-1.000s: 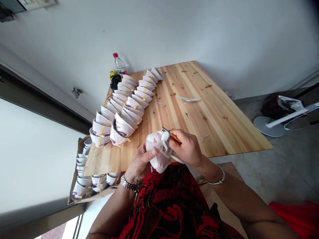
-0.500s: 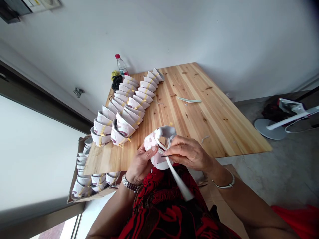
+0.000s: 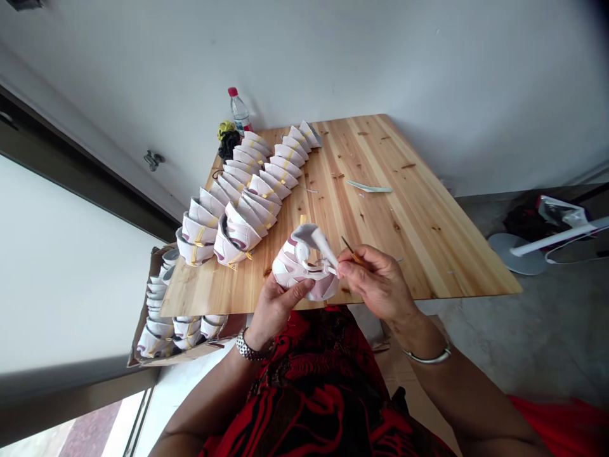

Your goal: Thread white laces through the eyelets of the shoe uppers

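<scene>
A pale pink and white shoe upper (image 3: 285, 259) is in my left hand (image 3: 278, 301), gripped at its lower edge with the thumb on the front. My right hand (image 3: 378, 279) is closed around a thin tool with a dark metal shaft and a brownish handle (image 3: 358, 259). The tool points up and away from the shoe upper; whether its tip is hooked is too small to tell. The same hand's thumb and fingertip pinch a white shoelace (image 3: 332, 270) at the right side of the lacing opening.
Two rows of nested shoe uppers (image 3: 259, 190) with yellow ties stand along the left of the wooden table (image 3: 342, 216). Behind them is a red-capped bottle (image 3: 240, 114). A pale flat strip (image 3: 370, 187) lies mid-table. A carton (image 3: 143, 317) of uppers sits below left.
The shoe upper has tipped to show more of its side. My right hand has moved slightly right, and the tool now points upward. The long loose lace end no longer hangs toward my lap.
</scene>
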A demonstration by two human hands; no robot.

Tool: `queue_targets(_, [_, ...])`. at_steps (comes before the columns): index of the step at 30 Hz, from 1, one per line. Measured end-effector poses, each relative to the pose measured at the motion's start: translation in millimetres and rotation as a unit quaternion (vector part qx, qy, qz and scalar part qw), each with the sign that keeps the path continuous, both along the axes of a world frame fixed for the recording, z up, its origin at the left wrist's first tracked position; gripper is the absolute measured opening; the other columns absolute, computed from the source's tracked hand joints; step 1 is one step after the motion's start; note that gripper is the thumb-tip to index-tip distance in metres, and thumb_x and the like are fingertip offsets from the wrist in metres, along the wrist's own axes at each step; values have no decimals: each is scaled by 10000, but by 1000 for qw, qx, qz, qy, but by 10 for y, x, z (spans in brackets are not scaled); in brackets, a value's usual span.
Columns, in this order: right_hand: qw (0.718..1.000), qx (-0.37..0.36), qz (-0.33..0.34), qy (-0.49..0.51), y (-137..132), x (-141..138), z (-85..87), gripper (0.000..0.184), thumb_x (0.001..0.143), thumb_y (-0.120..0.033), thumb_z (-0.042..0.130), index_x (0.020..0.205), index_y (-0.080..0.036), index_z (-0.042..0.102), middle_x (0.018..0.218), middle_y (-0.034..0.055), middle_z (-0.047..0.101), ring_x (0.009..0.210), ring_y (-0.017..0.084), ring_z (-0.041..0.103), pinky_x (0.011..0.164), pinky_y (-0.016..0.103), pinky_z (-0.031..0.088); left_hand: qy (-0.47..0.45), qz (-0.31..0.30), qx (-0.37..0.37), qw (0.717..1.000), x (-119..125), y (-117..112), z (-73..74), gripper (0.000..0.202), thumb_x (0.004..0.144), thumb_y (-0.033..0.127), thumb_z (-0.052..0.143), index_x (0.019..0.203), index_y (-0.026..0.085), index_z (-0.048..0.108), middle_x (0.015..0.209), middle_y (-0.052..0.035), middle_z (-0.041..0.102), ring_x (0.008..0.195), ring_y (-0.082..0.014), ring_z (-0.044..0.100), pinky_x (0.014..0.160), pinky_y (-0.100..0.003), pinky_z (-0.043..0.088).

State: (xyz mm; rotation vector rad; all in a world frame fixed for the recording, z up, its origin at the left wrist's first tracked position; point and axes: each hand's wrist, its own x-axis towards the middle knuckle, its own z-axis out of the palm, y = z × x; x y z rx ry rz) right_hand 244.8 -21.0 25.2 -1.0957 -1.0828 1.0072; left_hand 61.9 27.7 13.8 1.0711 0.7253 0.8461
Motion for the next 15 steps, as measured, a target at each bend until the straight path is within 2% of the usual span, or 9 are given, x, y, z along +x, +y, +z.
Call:
queue_targets(4, [984, 48, -15, -172, -14, -32, 50, 117, 901, -318, 689, 878, -205, 710, 802, 11, 702, 698, 132, 638, 639, 241, 507, -29, 35, -43, 998, 2, -3, 19, 298, 761, 308, 845, 998, 186, 712, 956, -27, 749, 853, -171, 671, 856, -309, 530])
queue_targets(7, [964, 90, -31, -247, -14, -72, 37, 105, 909, -293, 676, 933, -196, 708, 843, 38, 719, 766, 152, 674, 703, 258, 530, -37, 41, -59, 997, -8, -20, 20, 296, 757, 316, 852, 982, 177, 718, 931, -22, 746, 828, -151, 660, 842, -290, 524])
queue_targets(10, [955, 102, -34, -276, -28, -100, 42, 96, 916, -276, 646, 870, -200, 684, 789, 25, 688, 715, 139, 640, 666, 250, 516, -38, 44, -56, 997, -29, -23, 9, 301, 757, 344, 855, 980, 178, 738, 933, -26, 751, 853, -156, 663, 863, -294, 524])
queue_targets(15, [969, 44, -60, -235, -55, -140, 98, 152, 881, -269, 612, 741, -208, 610, 644, -39, 571, 559, 98, 503, 526, 214, 423, -13, 70, -26, 997, -79, -4, -13, 289, 767, 377, 848, 960, 185, 752, 907, -18, 751, 834, -151, 656, 862, -284, 516])
